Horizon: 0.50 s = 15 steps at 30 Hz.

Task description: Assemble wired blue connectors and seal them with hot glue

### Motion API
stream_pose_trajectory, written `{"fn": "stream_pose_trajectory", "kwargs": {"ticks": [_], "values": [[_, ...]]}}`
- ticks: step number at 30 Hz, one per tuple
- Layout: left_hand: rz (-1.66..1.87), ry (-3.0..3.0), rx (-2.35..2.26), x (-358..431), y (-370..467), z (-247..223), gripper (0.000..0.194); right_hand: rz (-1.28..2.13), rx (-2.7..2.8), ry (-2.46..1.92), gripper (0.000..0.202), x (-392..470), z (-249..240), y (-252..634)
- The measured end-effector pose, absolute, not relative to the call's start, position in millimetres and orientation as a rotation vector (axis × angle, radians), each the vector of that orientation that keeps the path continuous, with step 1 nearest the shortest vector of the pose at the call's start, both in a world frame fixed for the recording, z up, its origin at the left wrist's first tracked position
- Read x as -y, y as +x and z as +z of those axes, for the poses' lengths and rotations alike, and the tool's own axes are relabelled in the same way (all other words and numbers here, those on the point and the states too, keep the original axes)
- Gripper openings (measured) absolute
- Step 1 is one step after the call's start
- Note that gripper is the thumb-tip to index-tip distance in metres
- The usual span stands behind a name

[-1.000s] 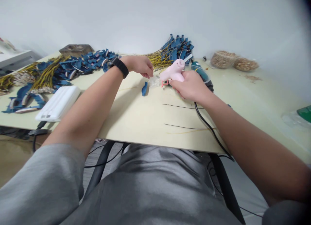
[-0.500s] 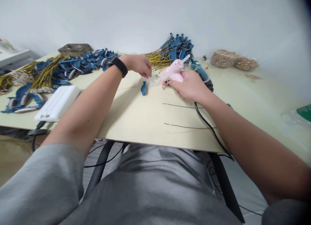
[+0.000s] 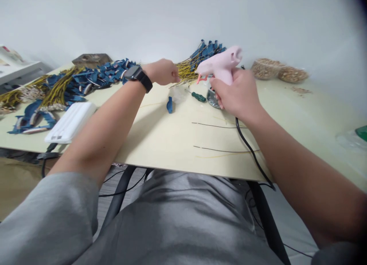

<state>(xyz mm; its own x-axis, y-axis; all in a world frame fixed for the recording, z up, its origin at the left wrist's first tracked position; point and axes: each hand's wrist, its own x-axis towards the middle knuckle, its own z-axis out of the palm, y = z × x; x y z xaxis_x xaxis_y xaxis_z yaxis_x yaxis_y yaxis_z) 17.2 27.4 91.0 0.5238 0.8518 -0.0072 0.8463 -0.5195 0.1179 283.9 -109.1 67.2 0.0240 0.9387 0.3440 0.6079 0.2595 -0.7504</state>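
My right hand [image 3: 237, 91] is wrapped round the handle of a pink glue gun [image 3: 219, 64], held above the table with its nozzle to the left and a black cord hanging below. My left hand [image 3: 164, 72] is closed, fingertips pinched beside the yellow wires [image 3: 186, 72]; what it holds, if anything, is too small to make out. Below it a small blue piece [image 3: 169, 105] lies on the table, next to some clear, crumpled material [image 3: 178, 94]. A green-handled screwdriver [image 3: 198, 97] lies between my hands.
Piles of blue pieces [image 3: 100, 76] with yellow wires cover the back left, near a white box [image 3: 70, 122]. Two tubs of brown bits [image 3: 265, 69] stand at the back right. Thin black wires [image 3: 220, 125] lie in front of me on the table [image 3: 160, 143].
The glue gun has risen and moved right in my right hand, with its nozzle now turned left. The screwdriver has come into view. My left hand has shifted slightly up.
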Motion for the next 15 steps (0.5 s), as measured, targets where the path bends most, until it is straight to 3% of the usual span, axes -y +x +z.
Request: {"fn": "stream_pose_trajectory", "kwargs": {"ticks": [6, 11, 15], "values": [[0.17, 2.695, -1.508, 30, 26, 99, 0.042, 0.488, 1.656, -1.406, 0.031, 106, 63, 286], [0.301, 2.634, -1.448, 42, 24, 71, 0.053, 0.493, 1.684, -1.408, 0.033, 107, 63, 285], [0.201, 2.684, -1.513, 44, 26, 64, 0.059, 0.499, 1.663, -1.421, 0.033, 107, 64, 283]]}}
